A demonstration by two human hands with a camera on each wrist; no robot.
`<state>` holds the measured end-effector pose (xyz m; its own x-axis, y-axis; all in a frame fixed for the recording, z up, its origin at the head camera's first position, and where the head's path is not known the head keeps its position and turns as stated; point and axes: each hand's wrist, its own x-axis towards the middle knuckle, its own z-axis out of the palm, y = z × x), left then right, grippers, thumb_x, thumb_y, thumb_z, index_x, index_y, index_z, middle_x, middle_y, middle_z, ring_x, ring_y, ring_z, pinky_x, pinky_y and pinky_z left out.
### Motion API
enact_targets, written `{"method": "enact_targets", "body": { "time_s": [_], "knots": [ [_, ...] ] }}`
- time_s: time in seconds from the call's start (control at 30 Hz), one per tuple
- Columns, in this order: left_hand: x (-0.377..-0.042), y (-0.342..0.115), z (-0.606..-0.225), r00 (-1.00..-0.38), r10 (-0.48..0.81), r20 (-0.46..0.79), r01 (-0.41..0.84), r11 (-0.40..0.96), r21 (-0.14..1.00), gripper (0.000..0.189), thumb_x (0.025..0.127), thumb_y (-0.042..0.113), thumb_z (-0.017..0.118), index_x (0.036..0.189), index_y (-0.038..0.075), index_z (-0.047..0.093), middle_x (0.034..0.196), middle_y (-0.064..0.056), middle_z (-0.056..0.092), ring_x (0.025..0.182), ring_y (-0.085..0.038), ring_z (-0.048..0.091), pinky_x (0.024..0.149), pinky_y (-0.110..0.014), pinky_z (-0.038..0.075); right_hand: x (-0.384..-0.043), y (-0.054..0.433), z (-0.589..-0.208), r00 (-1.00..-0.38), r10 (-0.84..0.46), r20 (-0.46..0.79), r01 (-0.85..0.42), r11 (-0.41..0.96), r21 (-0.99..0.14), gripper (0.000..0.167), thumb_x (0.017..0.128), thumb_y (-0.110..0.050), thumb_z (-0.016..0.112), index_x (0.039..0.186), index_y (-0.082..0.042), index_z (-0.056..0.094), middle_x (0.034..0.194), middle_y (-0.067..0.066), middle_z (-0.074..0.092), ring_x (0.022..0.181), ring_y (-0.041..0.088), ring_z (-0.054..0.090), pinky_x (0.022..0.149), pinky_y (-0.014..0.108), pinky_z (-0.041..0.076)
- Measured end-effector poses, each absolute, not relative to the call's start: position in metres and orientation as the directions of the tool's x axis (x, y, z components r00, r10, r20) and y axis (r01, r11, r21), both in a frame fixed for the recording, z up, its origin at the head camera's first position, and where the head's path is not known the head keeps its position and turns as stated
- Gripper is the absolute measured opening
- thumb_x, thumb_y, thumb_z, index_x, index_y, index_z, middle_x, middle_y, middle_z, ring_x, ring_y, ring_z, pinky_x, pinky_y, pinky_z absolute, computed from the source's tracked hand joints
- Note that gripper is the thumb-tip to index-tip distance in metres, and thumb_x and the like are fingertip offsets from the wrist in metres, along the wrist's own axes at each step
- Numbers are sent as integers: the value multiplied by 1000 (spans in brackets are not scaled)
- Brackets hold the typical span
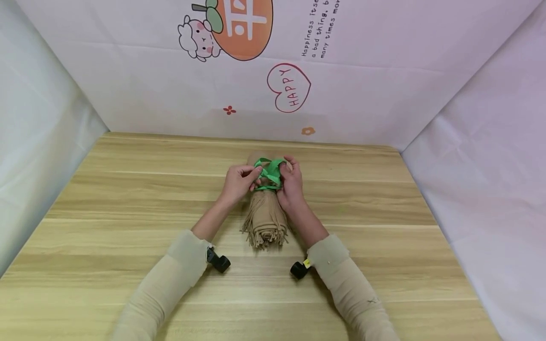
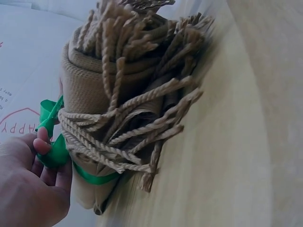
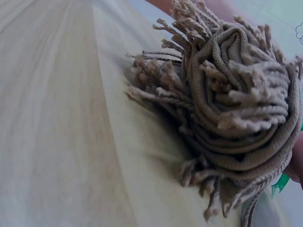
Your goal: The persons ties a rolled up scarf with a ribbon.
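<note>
A rolled tan scarf with twisted fringe lies on the table, its fringed end toward the person. Round its middle runs a green ribbon, looped and bunched on top. My left hand pinches the ribbon between thumb and fingers on the left side; the left wrist view shows the ribbon at those fingertips. On the other side, my right hand holds more of the ribbon with curled fingers. In the right wrist view the scarf's coiled end fills much of the frame and hides most of that hand.
The wooden table carries the scarf near its back middle. Behind it rises a white printed cloth, with white cloth walls at left and right. A small black camera juts from the left sleeve, another from the right.
</note>
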<state>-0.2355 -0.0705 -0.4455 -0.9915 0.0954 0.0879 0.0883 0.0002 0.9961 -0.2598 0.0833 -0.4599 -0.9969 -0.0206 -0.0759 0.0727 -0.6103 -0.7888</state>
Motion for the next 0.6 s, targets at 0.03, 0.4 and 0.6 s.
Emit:
{"method": "enact_targets", "body": {
  "time_s": [0.03, 0.4, 0.6],
  "knots": [
    [-233, -70, -442, -992, 96, 87, 88, 2, 996, 32, 101, 13, 59, 90, -16, 68, 62, 0, 63, 45, -7, 49, 47, -17, 39, -260, 83, -460, -996, -25, -85, 82, -613, -786, 10, 107, -15, 43, 114, -12, 48, 94, -4, 60, 89, 5, 64, 75, 18, 54],
    [-232, -68, -445, -989, 74, 125, 124, -29, 992, 35, 101, 17, 60, 88, -15, 68, 62, 2, 63, 46, -7, 49, 48, -18, 40, -259, 89, -456, -989, -99, -111, 148, -717, -681, 29, 108, -31, 34, 88, -18, 50, 91, -7, 54, 94, 8, 52, 79, 21, 46],
    [-236, -67, -458, -991, 50, 123, 117, -100, 988, 36, 100, 18, 61, 89, -16, 66, 62, 2, 62, 47, -7, 50, 54, -17, 49, -258, 91, -456, -988, -111, -105, 153, -717, -680, 31, 108, -33, 32, 88, -18, 51, 88, -6, 56, 88, 8, 54, 72, 21, 47]
  ]
}}
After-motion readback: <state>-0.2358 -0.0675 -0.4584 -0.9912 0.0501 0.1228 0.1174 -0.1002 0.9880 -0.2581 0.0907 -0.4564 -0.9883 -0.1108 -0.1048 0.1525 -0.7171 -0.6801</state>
